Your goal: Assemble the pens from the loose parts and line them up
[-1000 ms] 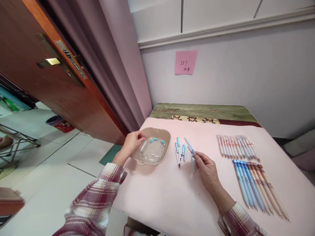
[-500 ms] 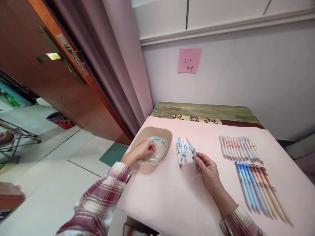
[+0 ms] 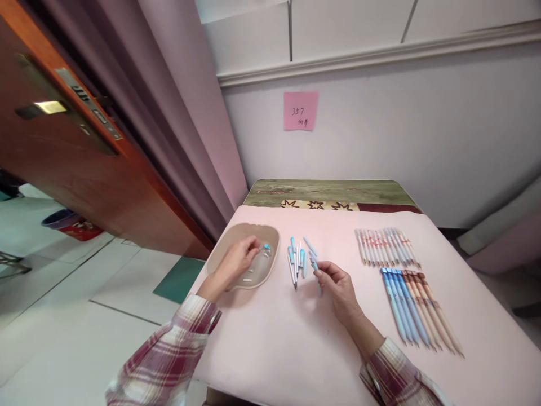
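Note:
My left hand (image 3: 240, 256) reaches over the beige basin (image 3: 274, 265), its fingertips pinched together; whatever they hold is hidden. Beside those fingertips lie small blue and clear parts (image 3: 266, 248), with little white pieces (image 3: 247, 279) closer to the basin's near side. My right hand (image 3: 340, 287) grips a light blue pen barrel (image 3: 314, 261) above the table, tilted, thumb and fingers closed round it. Just left of it is a loose group of pen refills and blue pen parts (image 3: 297, 262), and a separate light blue piece (image 3: 310, 246) lies behind the barrel.
On the right of the pink-covered table (image 3: 270, 349) lie a row of pale patterned pens (image 3: 386, 248) and a row of blue and brown pens (image 3: 416, 307). A pink note (image 3: 300, 111) sticks to the wall. A door (image 3: 105, 169) and curtain (image 3: 181, 101) stand at left.
The view has swung a little to the right. My left fingers have moved farther back in the basin, towards the small blue parts. My right hand still holds the pen barrel.

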A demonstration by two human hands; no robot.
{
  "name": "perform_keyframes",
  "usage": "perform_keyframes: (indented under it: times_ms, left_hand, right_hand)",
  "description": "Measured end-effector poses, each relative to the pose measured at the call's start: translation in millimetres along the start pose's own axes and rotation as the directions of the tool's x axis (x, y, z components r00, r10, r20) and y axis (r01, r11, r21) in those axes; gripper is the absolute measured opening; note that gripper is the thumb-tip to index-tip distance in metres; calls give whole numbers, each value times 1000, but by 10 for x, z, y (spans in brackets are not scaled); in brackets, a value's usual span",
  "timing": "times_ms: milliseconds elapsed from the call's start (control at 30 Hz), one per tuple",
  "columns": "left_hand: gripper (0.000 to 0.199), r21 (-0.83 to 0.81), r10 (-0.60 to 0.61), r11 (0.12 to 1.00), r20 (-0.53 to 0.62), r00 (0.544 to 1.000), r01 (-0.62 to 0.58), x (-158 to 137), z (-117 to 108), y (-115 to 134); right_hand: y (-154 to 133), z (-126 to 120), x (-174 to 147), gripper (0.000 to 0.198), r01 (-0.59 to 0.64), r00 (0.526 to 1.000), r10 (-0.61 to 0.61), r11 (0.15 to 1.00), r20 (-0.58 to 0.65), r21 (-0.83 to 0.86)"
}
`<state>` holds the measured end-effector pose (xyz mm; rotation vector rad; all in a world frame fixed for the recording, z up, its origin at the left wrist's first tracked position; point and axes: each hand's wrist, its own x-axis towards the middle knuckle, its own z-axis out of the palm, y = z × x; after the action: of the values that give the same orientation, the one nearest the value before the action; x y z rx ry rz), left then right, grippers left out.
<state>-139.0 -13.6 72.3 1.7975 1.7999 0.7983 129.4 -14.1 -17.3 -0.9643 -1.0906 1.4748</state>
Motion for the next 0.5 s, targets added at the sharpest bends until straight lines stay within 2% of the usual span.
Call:
perform_keyframes:
  times_ms: [67,133,167,233,300,367,400,433,500]
  left_hand:
    - [11,-146,-14,989,-107,994,-2,-11,20,192]
    - [15,-337,-36,942,-120,992,-7,-24,118,388]
    - [17,-454,-57,891,-108,993,2,-32,190,479]
    - [22,-679,-136,730,-39,990,74,-52,355,632]
    - [26,-825,-211,532,90,973,191,-81,518,738]
    - [29,-882,-255,377,194,947,282,-120,661,793]
    - [30,-894,-275,333,211,938,299,-142,726,805]
    - [30,-901,-296,317,204,933,297,-163,786,809]
    - [30,-902,-336,349,133,932,255,-197,893,801]
  right_hand:
    - [-35,8,1,27,8,1000,-8,1000,19,25]
    - [-68,11,-4,26,9,999,-10,999,39,38]
    - [-84,11,-8,26,6,999,-8,999,51,40]
    - [-108,6,-14,26,-7,997,4,999,74,43]
    - [-122,-5,-11,27,-14,996,9,999,84,50]
    - [-123,-22,6,27,5,997,-9,998,79,55]
    - [-119,-31,17,27,23,997,-26,998,74,53]
    - [-114,-42,30,27,40,997,-44,998,70,48]
    - [-103,-60,55,27,63,996,-65,997,63,40]
